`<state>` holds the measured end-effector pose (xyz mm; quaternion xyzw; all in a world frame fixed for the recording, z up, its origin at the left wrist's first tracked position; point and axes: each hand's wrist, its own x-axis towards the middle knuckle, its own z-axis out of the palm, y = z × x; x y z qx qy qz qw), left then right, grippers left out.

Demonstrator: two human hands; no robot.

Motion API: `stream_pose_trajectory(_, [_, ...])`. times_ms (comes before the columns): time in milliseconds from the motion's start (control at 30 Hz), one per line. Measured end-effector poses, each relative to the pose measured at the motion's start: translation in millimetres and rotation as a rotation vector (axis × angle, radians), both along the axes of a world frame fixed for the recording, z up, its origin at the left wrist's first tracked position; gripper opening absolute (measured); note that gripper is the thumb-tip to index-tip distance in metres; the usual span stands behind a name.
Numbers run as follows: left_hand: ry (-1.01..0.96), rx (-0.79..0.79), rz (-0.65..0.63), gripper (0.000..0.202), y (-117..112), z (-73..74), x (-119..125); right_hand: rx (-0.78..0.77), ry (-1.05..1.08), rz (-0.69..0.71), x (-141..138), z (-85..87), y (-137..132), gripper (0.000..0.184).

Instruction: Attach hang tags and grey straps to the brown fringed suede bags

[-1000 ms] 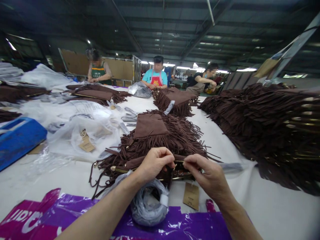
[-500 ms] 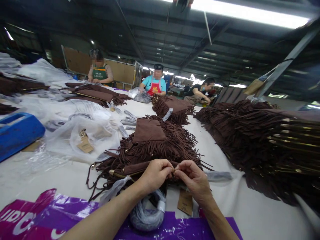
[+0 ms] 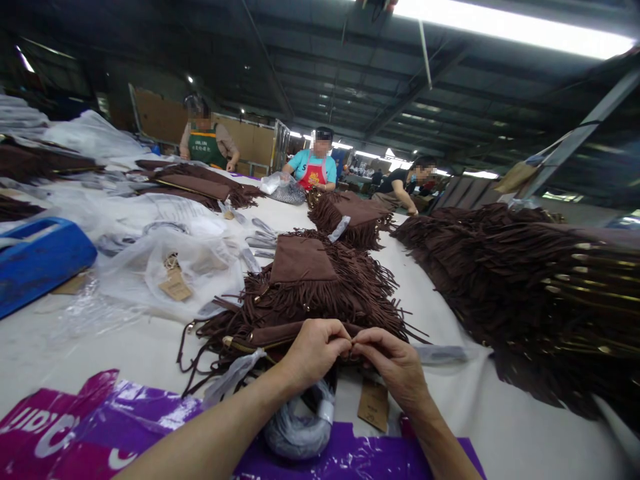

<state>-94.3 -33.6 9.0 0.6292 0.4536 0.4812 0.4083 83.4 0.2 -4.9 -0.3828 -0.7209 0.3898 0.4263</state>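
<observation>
The left hand (image 3: pixel 315 353) and the right hand (image 3: pixel 395 365) meet at the near edge of a brown fringed bag (image 3: pixel 277 334), which lies on the white counter (image 3: pixel 530 410). In each hand, thumb and finger are pressed together; what they pinch, I cannot tell. A paper tag (image 3: pixel 373 405) lies beside the right hand, a wrapped coil (image 3: pixel 299 440) nearer the person.

Left of the round, grey, plastic-wrapped coil (image 3: pixel 300 441), there's a bare, smooth left forearm (image 3: pixel 220 427), broad low down, slimming to the wrist! Right of the coil, the bare right forearm (image 3: pixel 437 430), tapering too. And beyond it, bare left hand (image 3: pixel 314 355), bare right hand (image 3: pixel 395 367), knuckles rounded, fingers slender!
</observation>
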Motion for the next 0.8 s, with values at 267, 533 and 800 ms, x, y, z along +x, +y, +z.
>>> stream_pose_trajectory(267, [0.048,-0.009,0.019,0.018,0.7,-0.3,0.8,-0.074,0.035,0.044,-2.7,3.6,-1.9,0.016])
stream_pose_trajectory(533, [0.107,0.027,-0.003,0.018,-0.7,0.9,1.3,-0.026,-0.019,0.066,-7.3,11.9,-4.7,0.021])
stream_pose_trajectory(800, [0.171,0.02,0.0,0.018,1.3,1.8,1.3,-0.053,0.015,0.086,-4.8,5.4,-0.3,0.02])
